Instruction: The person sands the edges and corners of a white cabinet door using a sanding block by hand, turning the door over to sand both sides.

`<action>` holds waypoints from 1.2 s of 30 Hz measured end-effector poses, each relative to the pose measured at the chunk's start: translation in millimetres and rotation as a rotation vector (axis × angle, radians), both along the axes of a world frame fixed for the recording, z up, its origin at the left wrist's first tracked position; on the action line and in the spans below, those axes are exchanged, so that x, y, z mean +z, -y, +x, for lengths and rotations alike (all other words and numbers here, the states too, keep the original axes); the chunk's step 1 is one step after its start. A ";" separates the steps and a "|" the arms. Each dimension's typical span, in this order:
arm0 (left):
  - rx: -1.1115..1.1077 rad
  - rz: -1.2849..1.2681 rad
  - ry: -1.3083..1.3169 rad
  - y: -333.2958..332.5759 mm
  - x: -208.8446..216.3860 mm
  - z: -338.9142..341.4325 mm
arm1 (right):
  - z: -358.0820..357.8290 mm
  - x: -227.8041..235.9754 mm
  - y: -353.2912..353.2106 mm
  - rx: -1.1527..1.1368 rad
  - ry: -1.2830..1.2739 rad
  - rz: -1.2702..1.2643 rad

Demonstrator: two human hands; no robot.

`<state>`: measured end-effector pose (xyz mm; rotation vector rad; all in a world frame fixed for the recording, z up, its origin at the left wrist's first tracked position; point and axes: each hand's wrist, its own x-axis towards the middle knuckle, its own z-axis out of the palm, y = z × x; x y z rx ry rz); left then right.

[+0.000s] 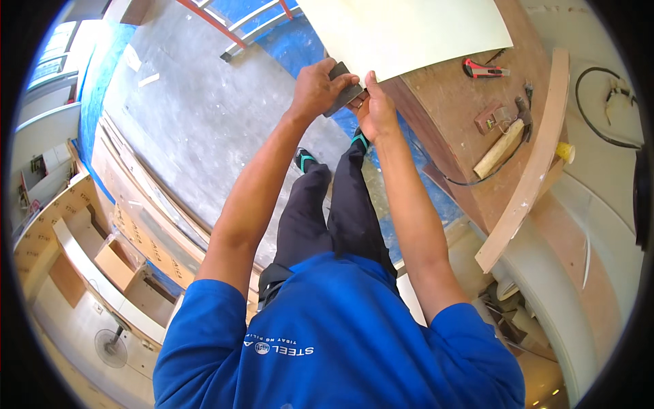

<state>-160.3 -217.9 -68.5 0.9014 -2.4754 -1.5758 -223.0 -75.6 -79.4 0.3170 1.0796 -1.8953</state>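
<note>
Between thumb and fingers, my left hand (317,90) grips a dark flat rectangular pad (343,90), which looks like a folded sheet of sandpaper. The pad lies against the near corner of a large white sheet (409,34). At that same corner is my right hand (378,114), thumb up along the sheet's edge and fingers curled below, close to the pad. Those fingertips are partly hidden, and their exact contact with the pad is unclear. The sheet rests on a brown wooden workbench (443,102) and overhangs its left side.
On the bench lie a red utility knife (485,69), a hammer (523,112), a wooden piece (499,148) and a small reddish block (492,119). A long curved wooden strip (538,163) crosses its right side. A ladder (245,31) stands beyond; boards (146,184) lean at left.
</note>
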 end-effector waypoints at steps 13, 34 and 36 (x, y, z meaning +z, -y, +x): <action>0.129 -0.121 -0.043 -11.6 -1.8 4.0 | -8.6 -8.9 -3.9 0.041 -0.039 0.034; 0.111 -0.217 0.048 -18.2 4.7 -7.9 | -12.4 -4.1 -6.2 0.011 0.022 0.068; 0.078 -0.159 -0.109 -43.7 1.2 10.1 | -10.5 -11.6 -6.5 -0.006 -0.043 0.075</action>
